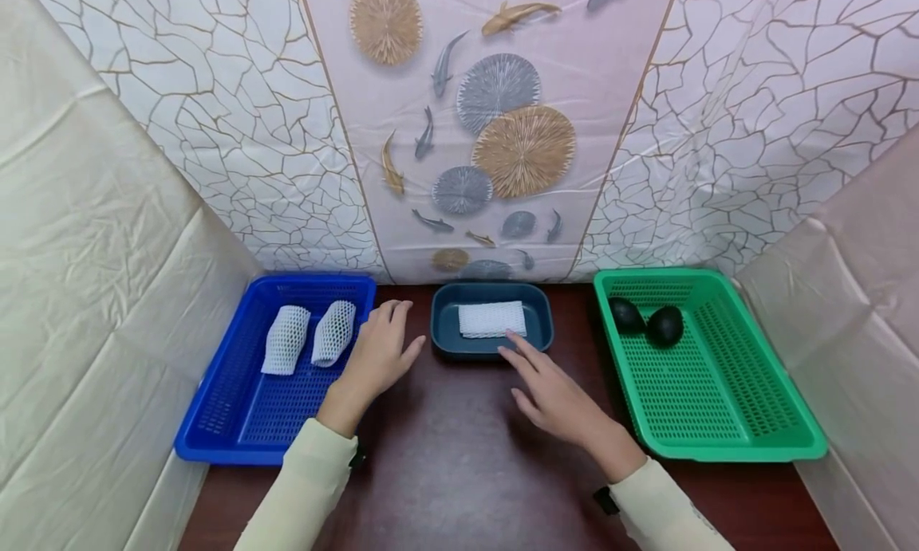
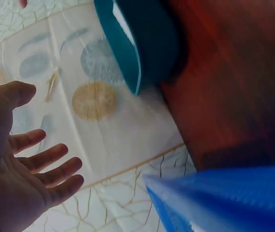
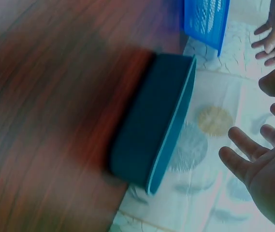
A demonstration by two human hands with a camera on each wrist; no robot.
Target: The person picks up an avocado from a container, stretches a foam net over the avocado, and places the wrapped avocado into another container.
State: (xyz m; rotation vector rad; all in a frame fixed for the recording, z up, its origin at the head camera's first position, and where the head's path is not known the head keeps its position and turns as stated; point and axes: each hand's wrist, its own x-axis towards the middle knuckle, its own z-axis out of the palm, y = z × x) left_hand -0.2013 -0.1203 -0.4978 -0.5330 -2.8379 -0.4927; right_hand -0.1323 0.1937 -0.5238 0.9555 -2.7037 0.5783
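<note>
A dark teal tray [image 1: 443, 340] stands at the back middle of the table, with a flattened white foam net sleeve [image 1: 491, 318] lying in it. My right hand [image 1: 560, 395] hovers over the tray's front right edge, its fingers spread. In the head view its fingertips overlap the sleeve; the right wrist view shows that hand [image 3: 267, 179] apart from the tray's wall [image 3: 147, 118]. My left hand [image 1: 375, 352] is held in the air between the tray and the blue basket [image 1: 258, 454]. Its fingers [image 2: 55, 157] are loosely bent, and nothing lies in the palm.
Two white foam net sleeves, one left [image 1: 286, 340] and one right [image 1: 333, 334], lie in the blue basket. At the right stands a green basket [image 1: 732, 454] holding two black egg-shaped fruits [image 1: 664, 327]. Cloth-covered walls [image 1: 100, 240] enclose the brown table [image 1: 459, 471] at the back and sides.
</note>
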